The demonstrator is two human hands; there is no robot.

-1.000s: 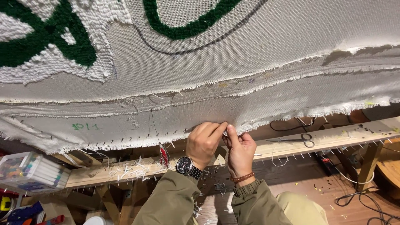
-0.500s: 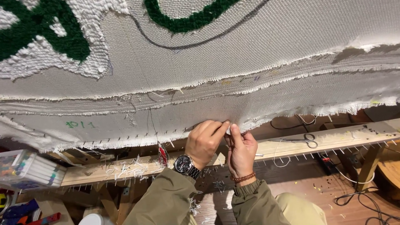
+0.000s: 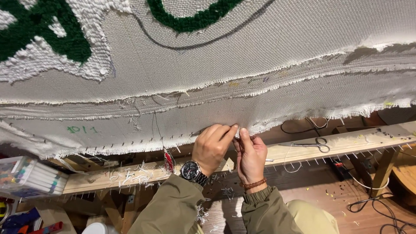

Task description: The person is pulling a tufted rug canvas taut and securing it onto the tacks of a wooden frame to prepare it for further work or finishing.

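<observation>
- Both hands have risen slightly since a second ago: left hand [image 3: 211,147] and right hand [image 3: 250,157] now pinch the frayed cloth edge [image 3: 277,121].
- The grip sits above the wooden frame bar [image 3: 355,141]; cloth handling is under way.

We're looking at a rug-tufting workshop: backing cloth [image 3: 268,56] is stretching across a wooden frame [image 3: 346,143] studded with nails, green and white tufted pile [image 3: 39,43] is showing at the top, scissors [image 3: 312,145] are lying on the rail, yarn scraps [image 3: 134,173] are littering it, and cables [image 3: 381,203] are trailing over the wooden floor [image 3: 320,199]
</observation>
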